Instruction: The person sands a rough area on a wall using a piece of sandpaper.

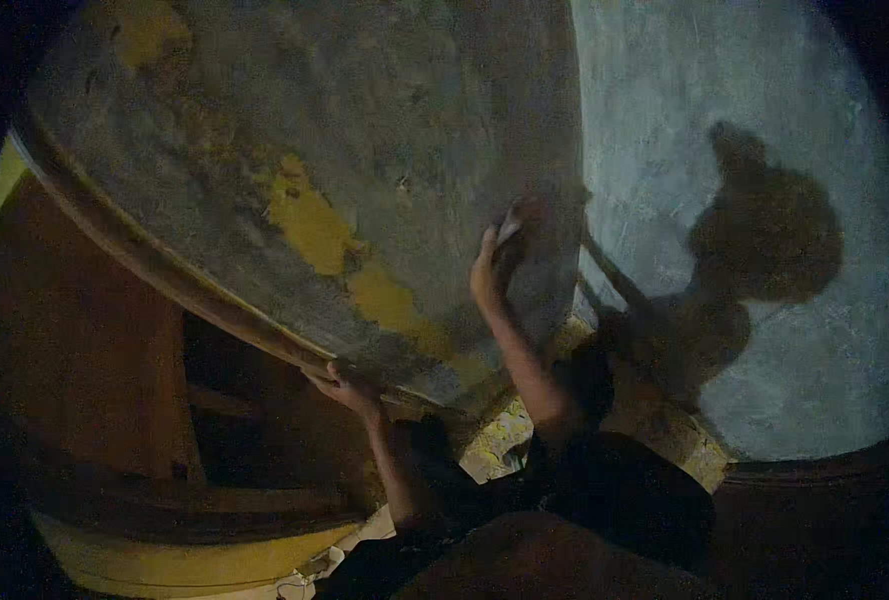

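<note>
A large grey panel (404,110) with worn yellow patches (309,220) fills the upper left and middle. Along its lower side runs a brown rim (184,290). My left hand (349,390) is at this rim, thumb on its upper side and fingers along its underside, gripping it. Raised higher, my right hand (486,268) is closed around a small flat, light-coloured thing (509,228), held at the grey surface. The light is too dim to tell its kind, and my fingers partly cover it.
A pale blue-grey wall (814,370) stands to the right, with a dark shadow (764,230) of a head and arm on it. Under the rim, at left, are a brown wooden panel (84,330) and a dark recess (254,400). A curved yellow edge (194,565) lies at lower left.
</note>
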`<state>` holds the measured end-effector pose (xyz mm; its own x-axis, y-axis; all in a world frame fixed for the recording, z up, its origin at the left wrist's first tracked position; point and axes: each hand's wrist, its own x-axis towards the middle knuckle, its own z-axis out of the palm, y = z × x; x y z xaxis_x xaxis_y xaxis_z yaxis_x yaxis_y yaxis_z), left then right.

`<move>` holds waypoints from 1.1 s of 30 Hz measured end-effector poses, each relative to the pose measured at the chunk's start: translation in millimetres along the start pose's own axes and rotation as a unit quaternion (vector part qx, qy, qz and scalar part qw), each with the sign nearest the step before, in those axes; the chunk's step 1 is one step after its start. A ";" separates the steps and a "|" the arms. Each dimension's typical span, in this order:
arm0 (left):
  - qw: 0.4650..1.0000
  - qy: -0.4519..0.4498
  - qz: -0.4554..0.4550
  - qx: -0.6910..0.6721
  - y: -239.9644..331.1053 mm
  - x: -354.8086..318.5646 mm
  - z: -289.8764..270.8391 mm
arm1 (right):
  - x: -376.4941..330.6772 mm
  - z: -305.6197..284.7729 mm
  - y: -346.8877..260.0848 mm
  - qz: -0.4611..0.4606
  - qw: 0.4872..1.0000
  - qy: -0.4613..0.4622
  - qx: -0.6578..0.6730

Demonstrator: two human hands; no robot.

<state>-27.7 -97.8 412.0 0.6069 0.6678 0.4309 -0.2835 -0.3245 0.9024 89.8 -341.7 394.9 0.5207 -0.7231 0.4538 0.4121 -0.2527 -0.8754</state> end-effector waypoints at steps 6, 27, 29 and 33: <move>1.000 -0.013 0.014 0.003 -39.2 10.9 -2.9 | 18.1 10.4 7.5 -0.039 0.992 -0.034 -0.114; 0.986 -0.004 0.158 0.048 -193.9 82.7 -34.5 | 44.5 20.7 -62.3 -0.292 0.950 -0.044 -0.101; 0.986 -0.002 0.163 0.044 -189.5 84.4 -29.7 | 42.9 18.5 -65.8 -0.283 0.953 -0.058 -0.085; 0.983 -0.008 0.176 0.049 -181.6 84.9 -37.4 | 46.5 20.0 -64.0 -0.296 0.951 -0.045 -0.077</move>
<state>47.5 42.8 284.9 0.4961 0.4927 0.7149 -0.4048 -0.5971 0.6925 102.6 -346.3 475.3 0.2966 -0.3688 0.8809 0.5418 -0.6947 -0.4732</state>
